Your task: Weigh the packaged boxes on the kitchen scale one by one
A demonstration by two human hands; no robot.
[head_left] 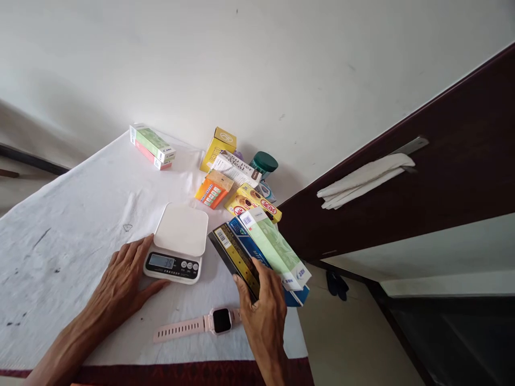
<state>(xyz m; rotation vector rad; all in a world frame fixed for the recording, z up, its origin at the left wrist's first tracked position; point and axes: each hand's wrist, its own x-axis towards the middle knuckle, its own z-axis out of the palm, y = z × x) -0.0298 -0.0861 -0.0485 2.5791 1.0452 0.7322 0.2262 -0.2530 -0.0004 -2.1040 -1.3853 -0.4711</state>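
A white digital kitchen scale [181, 229] sits on the table, its pan bare and its small display lit. My left hand [123, 279] lies against the scale's left side, fingers stretched out and thumb along its front edge. To the right, my right hand [263, 305] grips the near end of a slim black and gold box [237, 256]. Beside that box are a blue box [250, 244] and, overlapping it, a pale green and white box [276, 247]. A pink-strapped smartwatch [221, 320] lies in front of the scale, its right strap partly behind my right hand.
Behind the scale stand an orange box [213, 190], a yellow box [219, 147], a white "Super Meal" box [237, 167], a yellow snack box [257, 201] and a green-lidded jar [264, 162]. Two stacked cartons [153, 145] lie at the far left. A white cloth [366, 179] hangs at right.
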